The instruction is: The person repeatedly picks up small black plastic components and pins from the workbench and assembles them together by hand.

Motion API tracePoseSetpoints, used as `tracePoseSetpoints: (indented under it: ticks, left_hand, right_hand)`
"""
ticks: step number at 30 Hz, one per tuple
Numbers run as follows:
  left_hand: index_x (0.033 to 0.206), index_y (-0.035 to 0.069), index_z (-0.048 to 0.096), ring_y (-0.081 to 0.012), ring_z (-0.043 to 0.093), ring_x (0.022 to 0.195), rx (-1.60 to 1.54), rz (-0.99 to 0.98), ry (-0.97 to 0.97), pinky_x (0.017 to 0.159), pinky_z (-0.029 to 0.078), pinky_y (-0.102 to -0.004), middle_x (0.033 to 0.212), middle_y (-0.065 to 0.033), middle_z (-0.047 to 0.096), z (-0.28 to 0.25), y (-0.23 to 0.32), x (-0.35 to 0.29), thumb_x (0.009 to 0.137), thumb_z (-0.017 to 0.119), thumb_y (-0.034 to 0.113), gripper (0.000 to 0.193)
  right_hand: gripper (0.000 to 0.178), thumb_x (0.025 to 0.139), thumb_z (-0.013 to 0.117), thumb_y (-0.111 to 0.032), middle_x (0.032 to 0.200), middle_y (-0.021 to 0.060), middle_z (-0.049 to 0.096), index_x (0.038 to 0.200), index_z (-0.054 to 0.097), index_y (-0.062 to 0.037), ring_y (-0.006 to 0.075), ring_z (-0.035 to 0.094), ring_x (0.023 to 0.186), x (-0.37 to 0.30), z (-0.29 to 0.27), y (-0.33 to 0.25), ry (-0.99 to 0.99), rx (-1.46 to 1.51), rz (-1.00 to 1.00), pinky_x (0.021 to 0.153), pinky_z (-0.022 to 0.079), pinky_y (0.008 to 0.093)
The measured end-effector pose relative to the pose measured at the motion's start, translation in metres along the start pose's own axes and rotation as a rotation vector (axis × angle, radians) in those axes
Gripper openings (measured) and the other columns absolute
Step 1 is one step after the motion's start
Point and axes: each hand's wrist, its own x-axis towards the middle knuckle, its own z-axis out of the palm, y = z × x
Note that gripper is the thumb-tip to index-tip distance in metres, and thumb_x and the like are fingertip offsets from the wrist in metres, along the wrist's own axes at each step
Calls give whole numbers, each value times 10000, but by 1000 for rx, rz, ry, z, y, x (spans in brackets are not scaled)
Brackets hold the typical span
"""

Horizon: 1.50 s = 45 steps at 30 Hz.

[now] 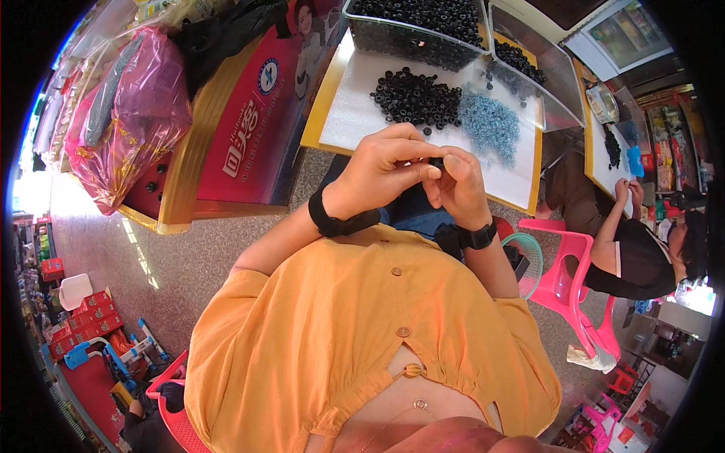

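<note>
In front of my chest, both hands meet at the near edge of a white-topped table (347, 98). Between the fingertips is a small black part (436, 161), mostly covered, much like the loose black rings. My left hand (385, 164) pinches it with thumb and index finger. My right hand (462, 183) closes on it from the other side, thumb on top. Just beyond my fingers lies a pile of small black rings (415, 96). Beside it, to the right, is a heap of small clear-blue pieces (489, 124).
A clear bin (419, 41) full of black rings stands at the table's far side, another clear bin (555, 68) right of it. At left are a red-fronted counter (242, 143) and a pink bag (140, 121). A pink chair (563, 264) and a seated co-worker (634, 257) are at right.
</note>
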Motion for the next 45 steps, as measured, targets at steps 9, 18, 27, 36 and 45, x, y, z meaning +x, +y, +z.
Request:
tracePoseSetpoints:
  ticks: [9, 18, 27, 36, 45]
  left_hand:
    - [1000, 6, 714, -172, 588, 729, -17, -24, -32, 607, 461, -273, 828, -70, 614, 6, 3, 0, 773, 778, 43, 239]
    - [1088, 42, 703, -182, 551, 733, 72, -4, -56, 640, 441, -279, 785, -55, 562, 6, 16, 7, 805, 724, 17, 286]
    - [1098, 37, 695, -208, 552, 726, 109, 90, -50, 638, 454, -296, 803, -74, 565, 6, 8, 5, 781, 715, -18, 322]
    - [1081, 16, 683, -196, 548, 738, -26, 69, -130, 646, 442, -287, 829, -67, 571, 1, 6, 8, 816, 710, 17, 266]
    - [1065, 31, 691, -164, 534, 702, 53, 16, -52, 612, 427, -264, 828, -49, 571, 4, 10, 3, 813, 739, 42, 256]
  right_hand:
    - [284, 939, 583, -255, 677, 28, 578, 912, 627, 24, 62, 469, 489, -6, 7, 12, 162, -88, -143, 434, 362, 200]
    - [413, 985, 552, -336, 737, 36, 588, 1072, 600, 65, 84, 495, 519, -10, 13, -3, 19, 38, -117, 460, 384, 204]
    - [438, 966, 595, -378, 749, 21, 582, 1083, 594, 44, 53, 487, 561, -10, -4, 6, -2, 71, -60, 475, 373, 174]
    - [410, 948, 632, -355, 757, 10, 584, 1058, 603, 38, 39, 466, 539, -14, 2, 10, -16, 136, -88, 457, 350, 161]
    - [347, 969, 611, -332, 692, 5, 580, 920, 631, 11, 74, 502, 564, -12, -2, -1, 151, -377, -201, 478, 381, 213]
